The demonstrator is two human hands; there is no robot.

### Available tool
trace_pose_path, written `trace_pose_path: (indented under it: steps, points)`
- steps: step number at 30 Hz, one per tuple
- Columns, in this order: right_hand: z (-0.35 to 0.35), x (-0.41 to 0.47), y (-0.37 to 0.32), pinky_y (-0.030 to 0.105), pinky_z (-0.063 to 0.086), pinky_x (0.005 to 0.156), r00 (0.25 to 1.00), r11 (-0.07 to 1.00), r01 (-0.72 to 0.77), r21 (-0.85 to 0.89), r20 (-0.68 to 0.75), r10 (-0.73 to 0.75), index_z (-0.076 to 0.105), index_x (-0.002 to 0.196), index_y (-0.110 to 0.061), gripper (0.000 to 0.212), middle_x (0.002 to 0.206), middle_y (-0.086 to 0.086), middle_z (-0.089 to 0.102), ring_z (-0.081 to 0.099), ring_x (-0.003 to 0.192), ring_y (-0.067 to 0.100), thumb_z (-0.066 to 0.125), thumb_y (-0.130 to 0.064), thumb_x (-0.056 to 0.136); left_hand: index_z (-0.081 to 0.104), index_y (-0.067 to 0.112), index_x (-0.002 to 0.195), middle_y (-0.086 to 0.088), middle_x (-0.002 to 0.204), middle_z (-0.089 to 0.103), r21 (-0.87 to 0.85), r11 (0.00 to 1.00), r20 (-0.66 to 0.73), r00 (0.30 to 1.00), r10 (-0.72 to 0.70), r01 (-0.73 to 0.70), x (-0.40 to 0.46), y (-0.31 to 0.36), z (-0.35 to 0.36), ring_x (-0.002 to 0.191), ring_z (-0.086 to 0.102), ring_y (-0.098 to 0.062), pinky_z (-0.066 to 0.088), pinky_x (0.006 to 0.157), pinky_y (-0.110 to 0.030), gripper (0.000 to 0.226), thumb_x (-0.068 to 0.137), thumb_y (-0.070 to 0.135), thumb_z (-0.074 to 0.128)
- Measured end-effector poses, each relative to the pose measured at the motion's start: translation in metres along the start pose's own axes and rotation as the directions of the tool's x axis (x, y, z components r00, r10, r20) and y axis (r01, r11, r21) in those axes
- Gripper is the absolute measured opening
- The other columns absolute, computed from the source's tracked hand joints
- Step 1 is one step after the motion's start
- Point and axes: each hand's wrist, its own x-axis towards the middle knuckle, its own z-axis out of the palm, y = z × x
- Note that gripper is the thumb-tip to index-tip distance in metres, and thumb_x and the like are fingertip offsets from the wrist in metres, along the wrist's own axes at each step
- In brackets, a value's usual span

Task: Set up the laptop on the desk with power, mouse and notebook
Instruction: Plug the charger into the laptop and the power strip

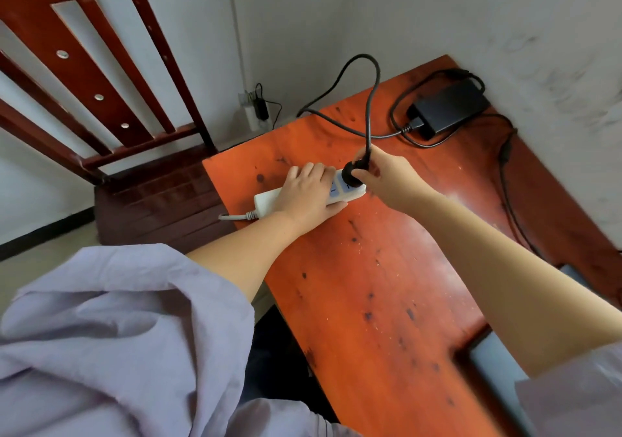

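Head view: the white power strip (303,191) lies at the far-left edge of the orange surface (387,285), the left hand (304,194) pressed flat over it, fingers spread. The right hand (387,177) has its fingers closed on the black plug (353,173), seated on the strip's end. The black adapter (449,108) sits beyond the strip, by the wall; bare wood lies nearer.
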Motion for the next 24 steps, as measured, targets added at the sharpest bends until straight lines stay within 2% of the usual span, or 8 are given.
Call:
trace_pose_path:
  steps: [3,7,10,13,17,19,22,24]
  points:
    - [0.001,0.007,-0.003,0.014,0.037,0.056,1.000,0.997,0.028,-0.073,0.015,-0.028,0.049,0.098,-0.020,0.007,0.087,-0.006,0.056,0.050,0.066,0.002,0.051,-0.019,0.091,0.042,0.010,0.129,-0.009,0.120,0.055,0.017,1.000,0.013,1.000,-0.002,0.002,0.000,0.000,0.000,0.111,0.047,-0.026,0.034,0.092,-0.039,0.064,0.085,0.057,0.044]
    - [0.007,0.002,-0.001,0.015,0.036,0.058,1.000,0.998,0.006,-0.070,-0.003,-0.006,0.047,0.103,-0.015,0.011,0.093,-0.001,0.056,0.052,0.078,0.016,0.048,-0.017,0.093,0.042,0.010,0.129,-0.008,0.119,0.054,0.005,1.000,0.008,1.000,0.002,-0.002,0.001,0.001,-0.001,0.110,0.047,-0.027,0.035,0.093,-0.039,0.063,0.085,0.056,0.045]
    - [0.011,0.000,-0.003,0.015,0.037,0.055,1.000,0.998,-0.015,-0.069,-0.001,0.015,0.043,0.101,-0.014,0.009,0.092,0.001,0.055,0.050,0.071,0.014,0.045,-0.017,0.094,0.042,0.010,0.129,-0.007,0.119,0.054,-0.002,1.000,0.001,1.000,0.007,-0.007,0.000,0.000,-0.002,0.110,0.047,-0.026,0.035,0.093,-0.039,0.063,0.086,0.056,0.044]
    - [0.004,0.009,-0.012,0.022,0.039,0.054,0.996,0.992,-0.054,-0.111,0.063,0.062,0.039,0.098,-0.017,0.007,0.094,0.006,0.055,0.050,0.072,0.018,0.044,-0.019,0.094,0.042,0.012,0.128,-0.008,0.118,0.054,0.014,1.000,0.010,1.000,-0.002,0.001,0.002,0.001,-0.002,0.111,0.046,-0.026,0.034,0.093,-0.038,0.061,0.085,0.056,0.045]
    - [0.001,0.014,-0.017,0.032,0.043,0.059,0.992,0.986,-0.084,-0.144,0.083,0.096,0.041,0.104,-0.011,0.014,0.096,0.010,0.056,0.052,0.076,0.024,0.043,-0.021,0.095,0.043,0.012,0.126,-0.009,0.116,0.054,0.020,1.000,0.012,1.000,-0.001,0.000,0.001,0.000,-0.001,0.110,0.046,-0.026,0.034,0.093,-0.039,0.060,0.085,0.056,0.045]
    - [0.009,0.005,-0.015,0.034,0.046,0.059,0.995,0.988,-0.066,-0.140,0.062,0.075,0.039,0.104,-0.012,0.011,0.094,0.012,0.057,0.054,0.073,0.025,0.043,-0.017,0.094,0.043,0.012,0.126,-0.008,0.117,0.054,0.015,1.000,0.000,1.000,0.003,-0.003,0.001,0.000,-0.001,0.110,0.046,-0.026,0.034,0.093,-0.039,0.059,0.085,0.055,0.046]
    - [0.022,-0.004,-0.007,0.047,0.049,0.067,0.997,0.969,0.005,-0.247,0.078,0.014,0.035,0.110,-0.007,0.020,0.093,0.022,0.059,0.057,0.077,0.036,0.042,-0.006,0.092,0.042,0.012,0.128,-0.007,0.120,0.054,-0.007,1.000,-0.002,1.000,0.011,-0.011,0.001,0.001,-0.001,0.111,0.046,-0.026,0.034,0.094,-0.039,0.061,0.085,0.054,0.047]
    - [0.022,-0.001,-0.002,0.049,0.049,0.068,0.997,0.972,0.001,-0.237,0.072,0.016,0.035,0.111,-0.007,0.021,0.092,0.023,0.060,0.058,0.078,0.038,0.043,-0.005,0.092,0.042,0.011,0.128,-0.007,0.120,0.054,-0.008,1.000,-0.010,1.000,0.016,-0.016,0.002,0.000,0.000,0.111,0.047,-0.026,0.034,0.094,-0.039,0.061,0.085,0.054,0.047]
